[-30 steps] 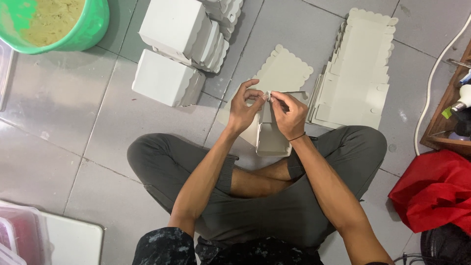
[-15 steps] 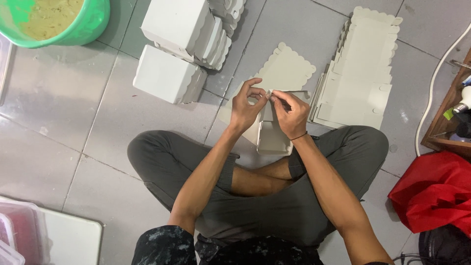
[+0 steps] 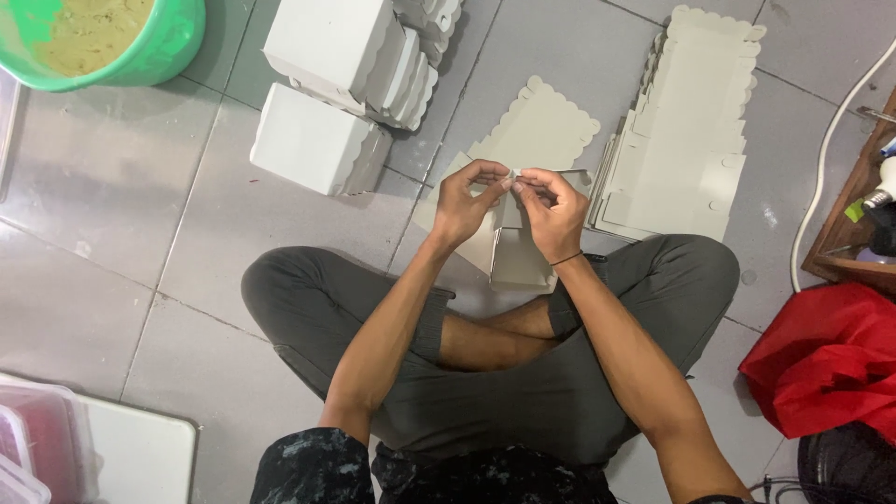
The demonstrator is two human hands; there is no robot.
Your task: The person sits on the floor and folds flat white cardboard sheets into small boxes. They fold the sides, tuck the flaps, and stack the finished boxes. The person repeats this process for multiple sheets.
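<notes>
Above the crossed legs, the left hand (image 3: 464,201) and right hand (image 3: 551,207) pinch the top edge of a half-folded white cardboard box (image 3: 511,250), fingertips meeting and hiding the flap they grip, perhaps a tab. Beside them on the tiled floor (image 3: 140,215) lie a stack of flat box blanks (image 3: 686,140) and folded boxes (image 3: 322,140); a green bucket (image 3: 163,47) is cut off top left.

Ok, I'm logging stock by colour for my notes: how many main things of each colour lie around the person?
White: 4 - folded boxes, flat card stack, half-folded box in the left hand and right hand, cable
Green: 1 - bucket
Red: 1 - bag
Total: 6
</notes>
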